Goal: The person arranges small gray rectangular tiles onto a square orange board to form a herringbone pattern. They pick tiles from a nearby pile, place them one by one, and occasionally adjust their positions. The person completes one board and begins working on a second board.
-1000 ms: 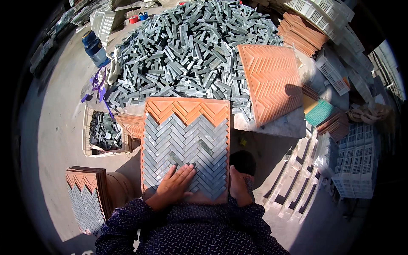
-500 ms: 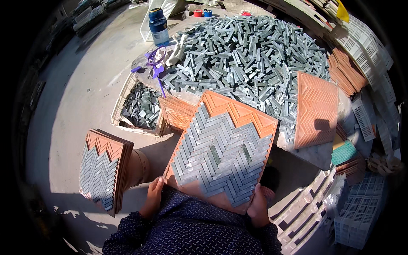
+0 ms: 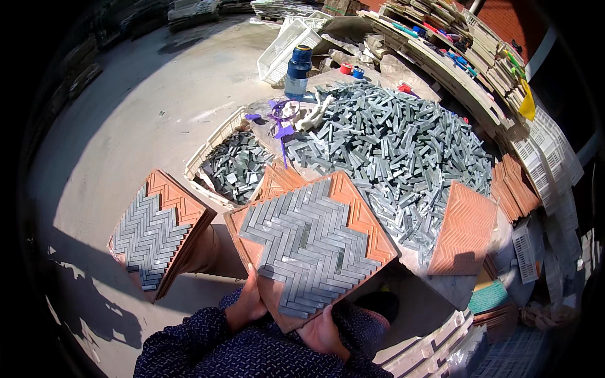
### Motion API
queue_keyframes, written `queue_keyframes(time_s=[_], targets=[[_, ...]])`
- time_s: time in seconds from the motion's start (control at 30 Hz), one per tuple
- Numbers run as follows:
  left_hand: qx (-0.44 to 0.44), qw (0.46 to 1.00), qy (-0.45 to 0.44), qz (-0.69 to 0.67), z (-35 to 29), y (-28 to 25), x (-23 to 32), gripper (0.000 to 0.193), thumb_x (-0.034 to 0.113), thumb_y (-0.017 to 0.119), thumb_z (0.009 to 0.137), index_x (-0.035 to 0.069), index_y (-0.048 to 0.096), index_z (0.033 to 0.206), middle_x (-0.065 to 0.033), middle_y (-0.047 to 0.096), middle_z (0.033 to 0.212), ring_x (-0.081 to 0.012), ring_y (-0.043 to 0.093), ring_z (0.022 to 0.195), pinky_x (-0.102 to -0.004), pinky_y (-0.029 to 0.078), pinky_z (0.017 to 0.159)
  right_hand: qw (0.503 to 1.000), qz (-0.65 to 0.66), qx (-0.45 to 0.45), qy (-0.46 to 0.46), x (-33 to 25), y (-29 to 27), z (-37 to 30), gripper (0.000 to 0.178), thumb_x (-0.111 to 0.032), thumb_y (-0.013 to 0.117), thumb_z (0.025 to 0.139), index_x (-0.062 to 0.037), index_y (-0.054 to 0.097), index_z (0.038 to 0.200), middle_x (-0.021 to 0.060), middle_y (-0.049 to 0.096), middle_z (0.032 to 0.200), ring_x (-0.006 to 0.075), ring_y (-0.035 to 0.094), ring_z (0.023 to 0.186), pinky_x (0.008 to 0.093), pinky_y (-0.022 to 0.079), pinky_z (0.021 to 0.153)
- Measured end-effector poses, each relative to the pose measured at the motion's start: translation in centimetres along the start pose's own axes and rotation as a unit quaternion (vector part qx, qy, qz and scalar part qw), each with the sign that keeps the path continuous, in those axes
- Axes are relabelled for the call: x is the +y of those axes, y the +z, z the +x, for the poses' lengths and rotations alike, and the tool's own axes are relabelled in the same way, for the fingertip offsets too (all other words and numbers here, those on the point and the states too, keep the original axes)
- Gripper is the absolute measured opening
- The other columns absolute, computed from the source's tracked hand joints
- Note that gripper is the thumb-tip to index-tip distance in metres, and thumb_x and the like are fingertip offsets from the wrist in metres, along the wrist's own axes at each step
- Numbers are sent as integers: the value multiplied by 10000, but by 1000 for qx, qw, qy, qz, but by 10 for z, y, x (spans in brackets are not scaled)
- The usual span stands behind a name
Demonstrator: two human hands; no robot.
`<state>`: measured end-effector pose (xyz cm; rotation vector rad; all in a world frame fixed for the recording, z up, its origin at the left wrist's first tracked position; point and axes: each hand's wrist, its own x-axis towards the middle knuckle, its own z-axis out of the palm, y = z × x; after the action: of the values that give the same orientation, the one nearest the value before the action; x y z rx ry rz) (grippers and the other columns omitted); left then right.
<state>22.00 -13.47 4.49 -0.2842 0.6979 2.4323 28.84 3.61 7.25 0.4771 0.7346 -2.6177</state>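
Observation:
My left hand and my right hand grip the lower edges of an orange herringbone mould tray, thumbs on top and the other fingers hidden beneath. Grey stone strips fill most of its zigzag grooves, a few darker than the others. Bare orange grooves show along its upper right side and at the left corner. The tray is tilted above my lap. To the left, a stack of similar trays sits on a round support, its top one mostly filled with grey strips.
Beyond the tray, loose grey strips are heaped on a table. An unfilled orange mould lies at its right edge. A pale basket holds broken pieces. A blue bottle, white crates and a slatted pallet stand around.
The held tray has turned clockwise and dropped slightly, with both hands still on it. My right hand has shifted left along its lower edge. The view has swung, so the surroundings sit lower.

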Motion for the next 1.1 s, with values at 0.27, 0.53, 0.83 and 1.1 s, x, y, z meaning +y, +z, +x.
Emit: queue_keyframes(time_s=[0.27, 0.53, 0.83, 1.1], targets=[[62, 995, 75, 26, 21, -60, 17, 619, 555, 333, 955, 20, 438, 1249, -20, 544, 854, -106, 514, 717, -265, 436, 609, 996, 18, 64, -61, -31, -54, 29, 871, -681, 347, 873, -59, 158, 1452, 151, 244, 1483, 306, 236, 1366, 492, 163, 1129], [122, 974, 151, 119, 23, -67, 57, 587, 461, 415, 964, -41, 445, 1265, -142, 572, 1168, -222, 576, 1016, -342, 455, 892, 989, 9, 79, -124, -66, -83, 69, 865, -699, 312, 868, -101, 147, 1471, 104, 183, 1519, 294, 215, 1378, 485, 175, 1122], [176, 931, 302, 107, -58, -119, 92, 507, 453, 360, 986, 11, 486, 1198, -73, 541, 1174, -143, 511, 1051, -274, 413, 888, 984, -176, -16, -35, -61, -33, 73, 919, -730, 268, 855, -12, 203, 1425, 217, 325, 1430, 350, 367, 1287, 488, 291, 1068], [154, 903, 398, 48, -171, -177, 131, 656, 515, 311, 972, 7, 357, 1384, -136, 450, 1370, -274, 439, 1246, -416, 335, 1055, 982, -170, 77, -3, -40, -90, 114, 539, -513, 389, 953, -18, 505, 1134, 74, 576, 950, 171, 536, 854, 307, 449, 820]])
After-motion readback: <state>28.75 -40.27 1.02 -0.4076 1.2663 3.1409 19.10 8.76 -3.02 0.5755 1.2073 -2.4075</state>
